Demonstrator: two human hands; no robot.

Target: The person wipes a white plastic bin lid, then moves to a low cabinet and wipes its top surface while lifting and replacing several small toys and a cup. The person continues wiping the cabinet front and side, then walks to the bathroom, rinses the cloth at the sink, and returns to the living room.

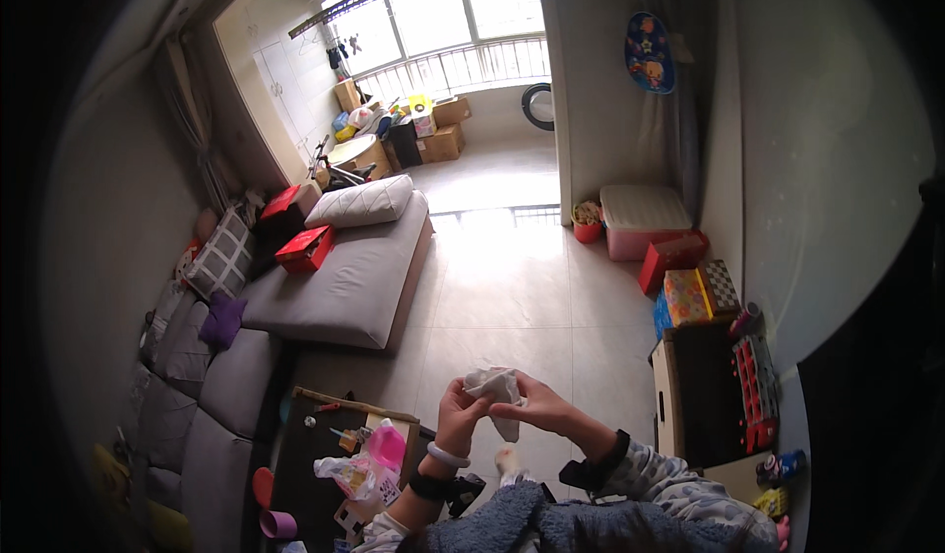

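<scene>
A crumpled piece of white tissue or thin cloth (493,385) is held up in front of my body, over the tiled floor. My left hand (459,410) grips its left side, with the thumb pressed on the front. From the right, my right hand (539,404) pinches the same piece with thumb and fingers. A loose end hangs down between the two hands. Folds and fingers hide part of it, so I cannot tell its full shape.
At the lower left a dark-topped coffee table (303,446) bears a pink container (386,446) and a plastic bag (347,474). Beyond it stands a grey sofa (339,287) with a red box (305,249). Along the right wall runs a low cabinet (698,398), with storage boxes (646,221) farther on.
</scene>
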